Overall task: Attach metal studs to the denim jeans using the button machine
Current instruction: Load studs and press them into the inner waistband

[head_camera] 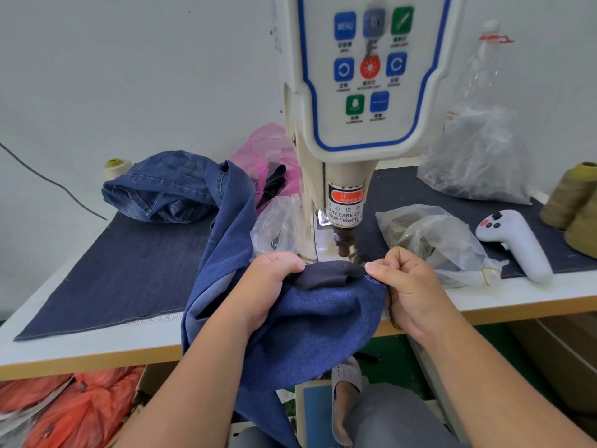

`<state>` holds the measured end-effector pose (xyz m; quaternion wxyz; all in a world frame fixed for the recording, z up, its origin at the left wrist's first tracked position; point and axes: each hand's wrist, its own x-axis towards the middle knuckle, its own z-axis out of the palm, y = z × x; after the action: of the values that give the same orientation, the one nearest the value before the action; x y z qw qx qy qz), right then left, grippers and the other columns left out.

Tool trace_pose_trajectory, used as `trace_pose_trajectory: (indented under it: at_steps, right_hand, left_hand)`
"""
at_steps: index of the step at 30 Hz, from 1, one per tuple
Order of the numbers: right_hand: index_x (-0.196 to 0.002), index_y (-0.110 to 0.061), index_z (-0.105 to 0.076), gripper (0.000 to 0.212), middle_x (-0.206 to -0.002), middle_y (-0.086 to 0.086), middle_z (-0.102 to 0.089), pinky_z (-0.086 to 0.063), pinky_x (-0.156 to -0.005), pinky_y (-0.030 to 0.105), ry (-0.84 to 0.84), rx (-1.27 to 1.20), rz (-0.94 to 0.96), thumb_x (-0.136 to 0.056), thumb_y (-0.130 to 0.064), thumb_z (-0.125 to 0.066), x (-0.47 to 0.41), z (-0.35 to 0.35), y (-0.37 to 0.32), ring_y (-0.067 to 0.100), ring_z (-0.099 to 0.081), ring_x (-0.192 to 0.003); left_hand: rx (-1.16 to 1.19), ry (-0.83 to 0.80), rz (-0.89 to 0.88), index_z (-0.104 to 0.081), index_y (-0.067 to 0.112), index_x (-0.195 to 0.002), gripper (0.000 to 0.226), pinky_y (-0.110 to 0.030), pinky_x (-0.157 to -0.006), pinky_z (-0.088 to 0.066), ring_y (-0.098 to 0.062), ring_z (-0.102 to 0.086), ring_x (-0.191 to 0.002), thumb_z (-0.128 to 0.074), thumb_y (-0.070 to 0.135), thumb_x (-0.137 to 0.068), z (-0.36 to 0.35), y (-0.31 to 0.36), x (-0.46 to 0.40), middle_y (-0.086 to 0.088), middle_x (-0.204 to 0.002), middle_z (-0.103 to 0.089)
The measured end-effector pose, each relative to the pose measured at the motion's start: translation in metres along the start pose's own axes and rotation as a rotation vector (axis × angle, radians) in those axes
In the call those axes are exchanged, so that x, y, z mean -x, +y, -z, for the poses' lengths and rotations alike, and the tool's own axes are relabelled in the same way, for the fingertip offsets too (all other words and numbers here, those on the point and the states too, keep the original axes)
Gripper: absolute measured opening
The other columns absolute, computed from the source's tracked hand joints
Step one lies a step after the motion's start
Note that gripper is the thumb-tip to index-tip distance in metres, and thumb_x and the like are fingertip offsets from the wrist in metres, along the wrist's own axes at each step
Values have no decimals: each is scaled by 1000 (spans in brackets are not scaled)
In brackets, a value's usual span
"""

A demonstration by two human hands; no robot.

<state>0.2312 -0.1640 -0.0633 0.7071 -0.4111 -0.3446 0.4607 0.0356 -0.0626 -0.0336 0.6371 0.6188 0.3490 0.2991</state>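
The denim jeans (310, 321) hang over the table's front edge, with a dark folded part (326, 273) lying under the button machine's punch head (344, 244). A red laser dot shows on that dark fabric. My left hand (265, 286) grips the fabric on the left of the fold. My right hand (403, 286) pinches the jeans' edge on the right, thumb tip next to the fold. The button machine (368, 92) stands upright in the middle, its control panel facing me. Clear bags of metal studs (433, 237) lie to its right.
More denim (168, 189) is piled at the back left beside a pink bag (274, 153). A white handheld controller (517, 244), thread cones (575, 205) and another plastic bag (478, 160) sit at the right. A dark denim mat (113, 273) covers the table. Orange bags (74, 412) lie below.
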Motion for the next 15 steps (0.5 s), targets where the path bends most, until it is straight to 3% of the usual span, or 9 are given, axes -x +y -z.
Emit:
trace_pose_trajectory:
  at_steps: [7,15]
  right_hand:
    - [-52,-26,-51,50,-56,-3,-55,-46,-50,18,-7,18,7,-89,6,-59,-1,1,1,8,-54,-52]
    - [-52,-27,-52,50,-56,-5,-55,-47,-51,18,-6,31,-2,-90,4,-59,0,0,0,7,-55,-54]
  left_hand:
    - [-9,10,13,-65,5,-78,23,-36,-75,-42,-22,-51,-77,-60,26,-70,-1,1,1,-12,-75,-56]
    - [-41,4,6,-64,6,-76,22,-34,-72,-43,-19,-52,-73,-59,28,-70,0,2,2,-9,-72,-56]
